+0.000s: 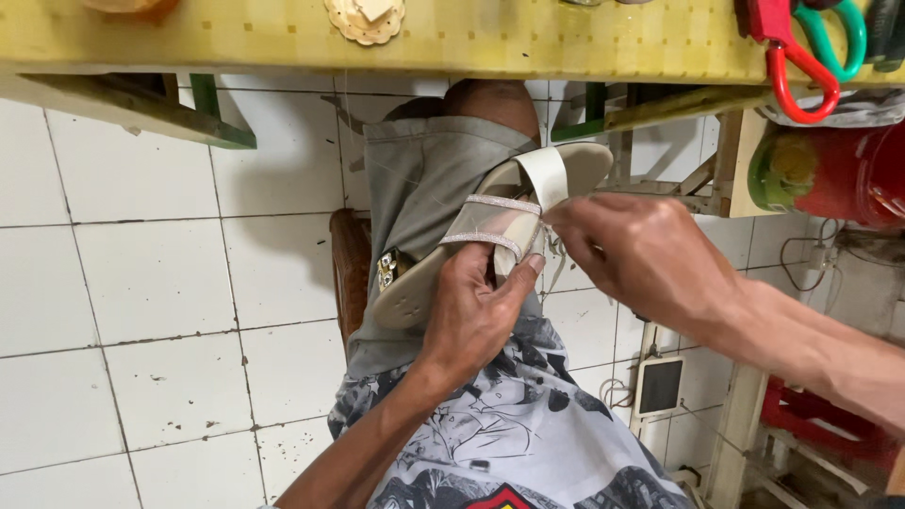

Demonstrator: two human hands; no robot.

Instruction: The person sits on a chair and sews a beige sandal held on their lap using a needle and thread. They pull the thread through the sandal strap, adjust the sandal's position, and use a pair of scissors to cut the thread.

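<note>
left hand (471,316) grips a pale sandal (471,245) from below, held over the lap in grey shorts (419,179). right hand (641,250) pinches at the sandal's white strap (547,176). above: yellow table (471,38) edge, red scissors (787,57).

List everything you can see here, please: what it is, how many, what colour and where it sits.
sandal: one, cream with a glittery mesh strap, held over the lap
yellow worktable: one, across the top edge
scissors: two pairs, red and green handles, top right on the table
round cream disc: one, on the table, top centre
red container: one, with a green part, on the right under the table
white floor tiles: many, on the left
grey shorts: one, on the lap
left hand: grips the sandal from below
right hand: pinches at the strap's edge
</note>
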